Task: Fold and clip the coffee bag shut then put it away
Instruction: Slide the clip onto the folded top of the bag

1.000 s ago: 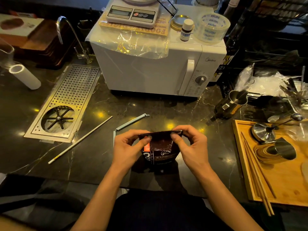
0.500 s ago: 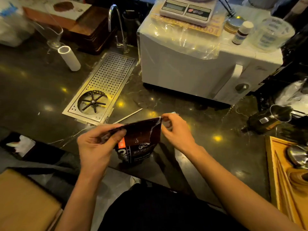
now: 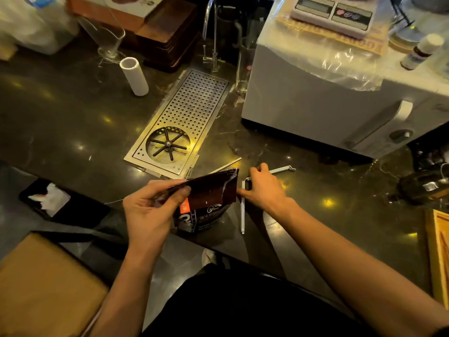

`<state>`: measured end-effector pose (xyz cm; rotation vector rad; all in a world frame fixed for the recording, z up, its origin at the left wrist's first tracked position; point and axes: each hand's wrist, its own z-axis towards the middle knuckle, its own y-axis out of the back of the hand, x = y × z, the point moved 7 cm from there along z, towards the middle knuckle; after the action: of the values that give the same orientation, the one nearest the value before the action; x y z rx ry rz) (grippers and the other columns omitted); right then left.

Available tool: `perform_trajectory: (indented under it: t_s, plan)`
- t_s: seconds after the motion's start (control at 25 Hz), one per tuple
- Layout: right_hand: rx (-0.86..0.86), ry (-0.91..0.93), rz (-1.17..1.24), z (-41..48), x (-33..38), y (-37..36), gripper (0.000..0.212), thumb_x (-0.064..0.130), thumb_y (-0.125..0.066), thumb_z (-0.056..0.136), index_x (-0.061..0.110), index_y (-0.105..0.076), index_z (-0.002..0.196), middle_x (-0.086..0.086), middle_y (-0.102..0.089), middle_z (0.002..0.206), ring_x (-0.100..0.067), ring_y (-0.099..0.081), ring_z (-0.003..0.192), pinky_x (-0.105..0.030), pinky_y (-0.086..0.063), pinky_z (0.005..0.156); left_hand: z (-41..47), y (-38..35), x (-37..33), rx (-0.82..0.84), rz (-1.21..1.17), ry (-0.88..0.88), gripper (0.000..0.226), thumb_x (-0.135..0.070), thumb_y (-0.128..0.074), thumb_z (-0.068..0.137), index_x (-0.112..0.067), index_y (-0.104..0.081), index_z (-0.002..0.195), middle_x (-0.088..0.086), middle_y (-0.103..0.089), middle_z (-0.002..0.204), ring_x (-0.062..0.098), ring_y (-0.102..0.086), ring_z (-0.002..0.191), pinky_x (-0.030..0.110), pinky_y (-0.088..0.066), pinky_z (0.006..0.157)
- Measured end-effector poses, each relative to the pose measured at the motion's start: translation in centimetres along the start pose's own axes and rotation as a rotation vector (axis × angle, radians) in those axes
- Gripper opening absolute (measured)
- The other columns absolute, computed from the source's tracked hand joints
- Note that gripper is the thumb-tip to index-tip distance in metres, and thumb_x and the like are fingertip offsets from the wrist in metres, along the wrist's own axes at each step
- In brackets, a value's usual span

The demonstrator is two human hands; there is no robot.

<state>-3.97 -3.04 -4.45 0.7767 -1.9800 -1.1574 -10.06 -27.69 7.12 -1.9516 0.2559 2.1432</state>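
The dark brown coffee bag [image 3: 209,198] stands at the counter's near edge with its top folded flat. My left hand [image 3: 150,210] pinches the left end of that fold, thumb in front. My right hand [image 3: 263,188] is off the bag, just to its right, and closes around the hinge corner of the pale plastic bag clip [image 3: 242,215]. The clip lies open in an L on the counter. One arm runs toward me and the other sticks out to the right past my fingers.
A perforated steel drip tray [image 3: 194,105] with a rinser is set into the dark counter [image 3: 73,132] behind the bag. A thin white rod [image 3: 227,164] lies beside it. A white microwave [image 3: 315,98] stands back right, a wooden tray [image 3: 437,249] far right, a dark bottle [image 3: 422,188] near it, a white roll [image 3: 134,76] back left.
My right hand let go of the bag's right corner and moved right onto the clip. The left hand alone now holds the fold. The view has swung left.
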Motion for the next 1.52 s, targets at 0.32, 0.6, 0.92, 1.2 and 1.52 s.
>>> perform_trajectory:
  t_s: [0.32,0.6,0.92,1.2,1.52]
  plan:
    - [-0.013,0.021,0.069,-0.9,-1.2,-0.3,0.023,0.007,-0.06,0.082,0.007,-0.066,0.104,-0.016,-0.06,0.106,-0.038,-0.06,0.101,-0.042,-0.053,0.083,1.8,-1.4,1.3,0.097,-0.025,0.049,0.041,0.003,-0.074,0.071,-0.036,-0.078,0.082,-0.012,-0.076,0.078,0.005,-0.07,0.077,0.019,-0.056,0.074]
    - [-0.291,-0.062,0.495,-6.0,-5.9,6.9,0.036,0.007,-0.07,0.084,0.018,-0.066,0.118,-0.002,-0.068,0.11,-0.015,-0.067,0.09,-0.028,-0.057,0.086,2.0,-6.6,1.6,0.219,-0.03,0.032,0.037,0.001,-0.076,0.07,-0.033,-0.078,0.082,-0.013,-0.075,0.077,0.003,-0.07,0.077,0.019,-0.055,0.074]
    - [-0.535,-0.284,1.873,-13.9,-17.5,9.7,0.036,-0.008,-0.052,0.089,0.008,-0.061,0.12,-0.006,-0.068,0.104,-0.014,-0.067,0.095,-0.018,-0.057,0.074,-0.4,-15.8,2.3,0.277,-0.095,0.064,0.035,0.01,-0.073,0.071,-0.024,-0.078,0.079,-0.014,-0.075,0.072,0.0,-0.07,0.071,0.016,-0.054,0.071]
    - [-0.46,-0.335,2.413,-16.0,-19.5,7.0,0.026,-0.005,-0.052,0.087,0.005,-0.063,0.107,-0.011,-0.068,0.099,-0.014,-0.074,0.08,-0.023,-0.06,0.074,-4.3,-24.7,2.8,0.407,-0.085,0.129,0.026,0.01,-0.072,0.074,-0.012,-0.073,0.086,-0.011,-0.076,0.074,0.005,-0.071,0.074,0.021,-0.057,0.071]
    - [-0.39,-0.228,1.943,-16.7,-20.2,8.2,0.026,-0.007,-0.055,0.089,0.012,-0.061,0.105,-0.006,-0.067,0.095,-0.015,-0.07,0.08,-0.022,-0.06,0.066,-5.7,-27.6,3.9,0.456,-0.094,0.16,0.026,0.01,-0.072,0.073,-0.004,-0.074,0.095,-0.005,-0.077,0.079,0.01,-0.072,0.078,0.026,-0.059,0.074]
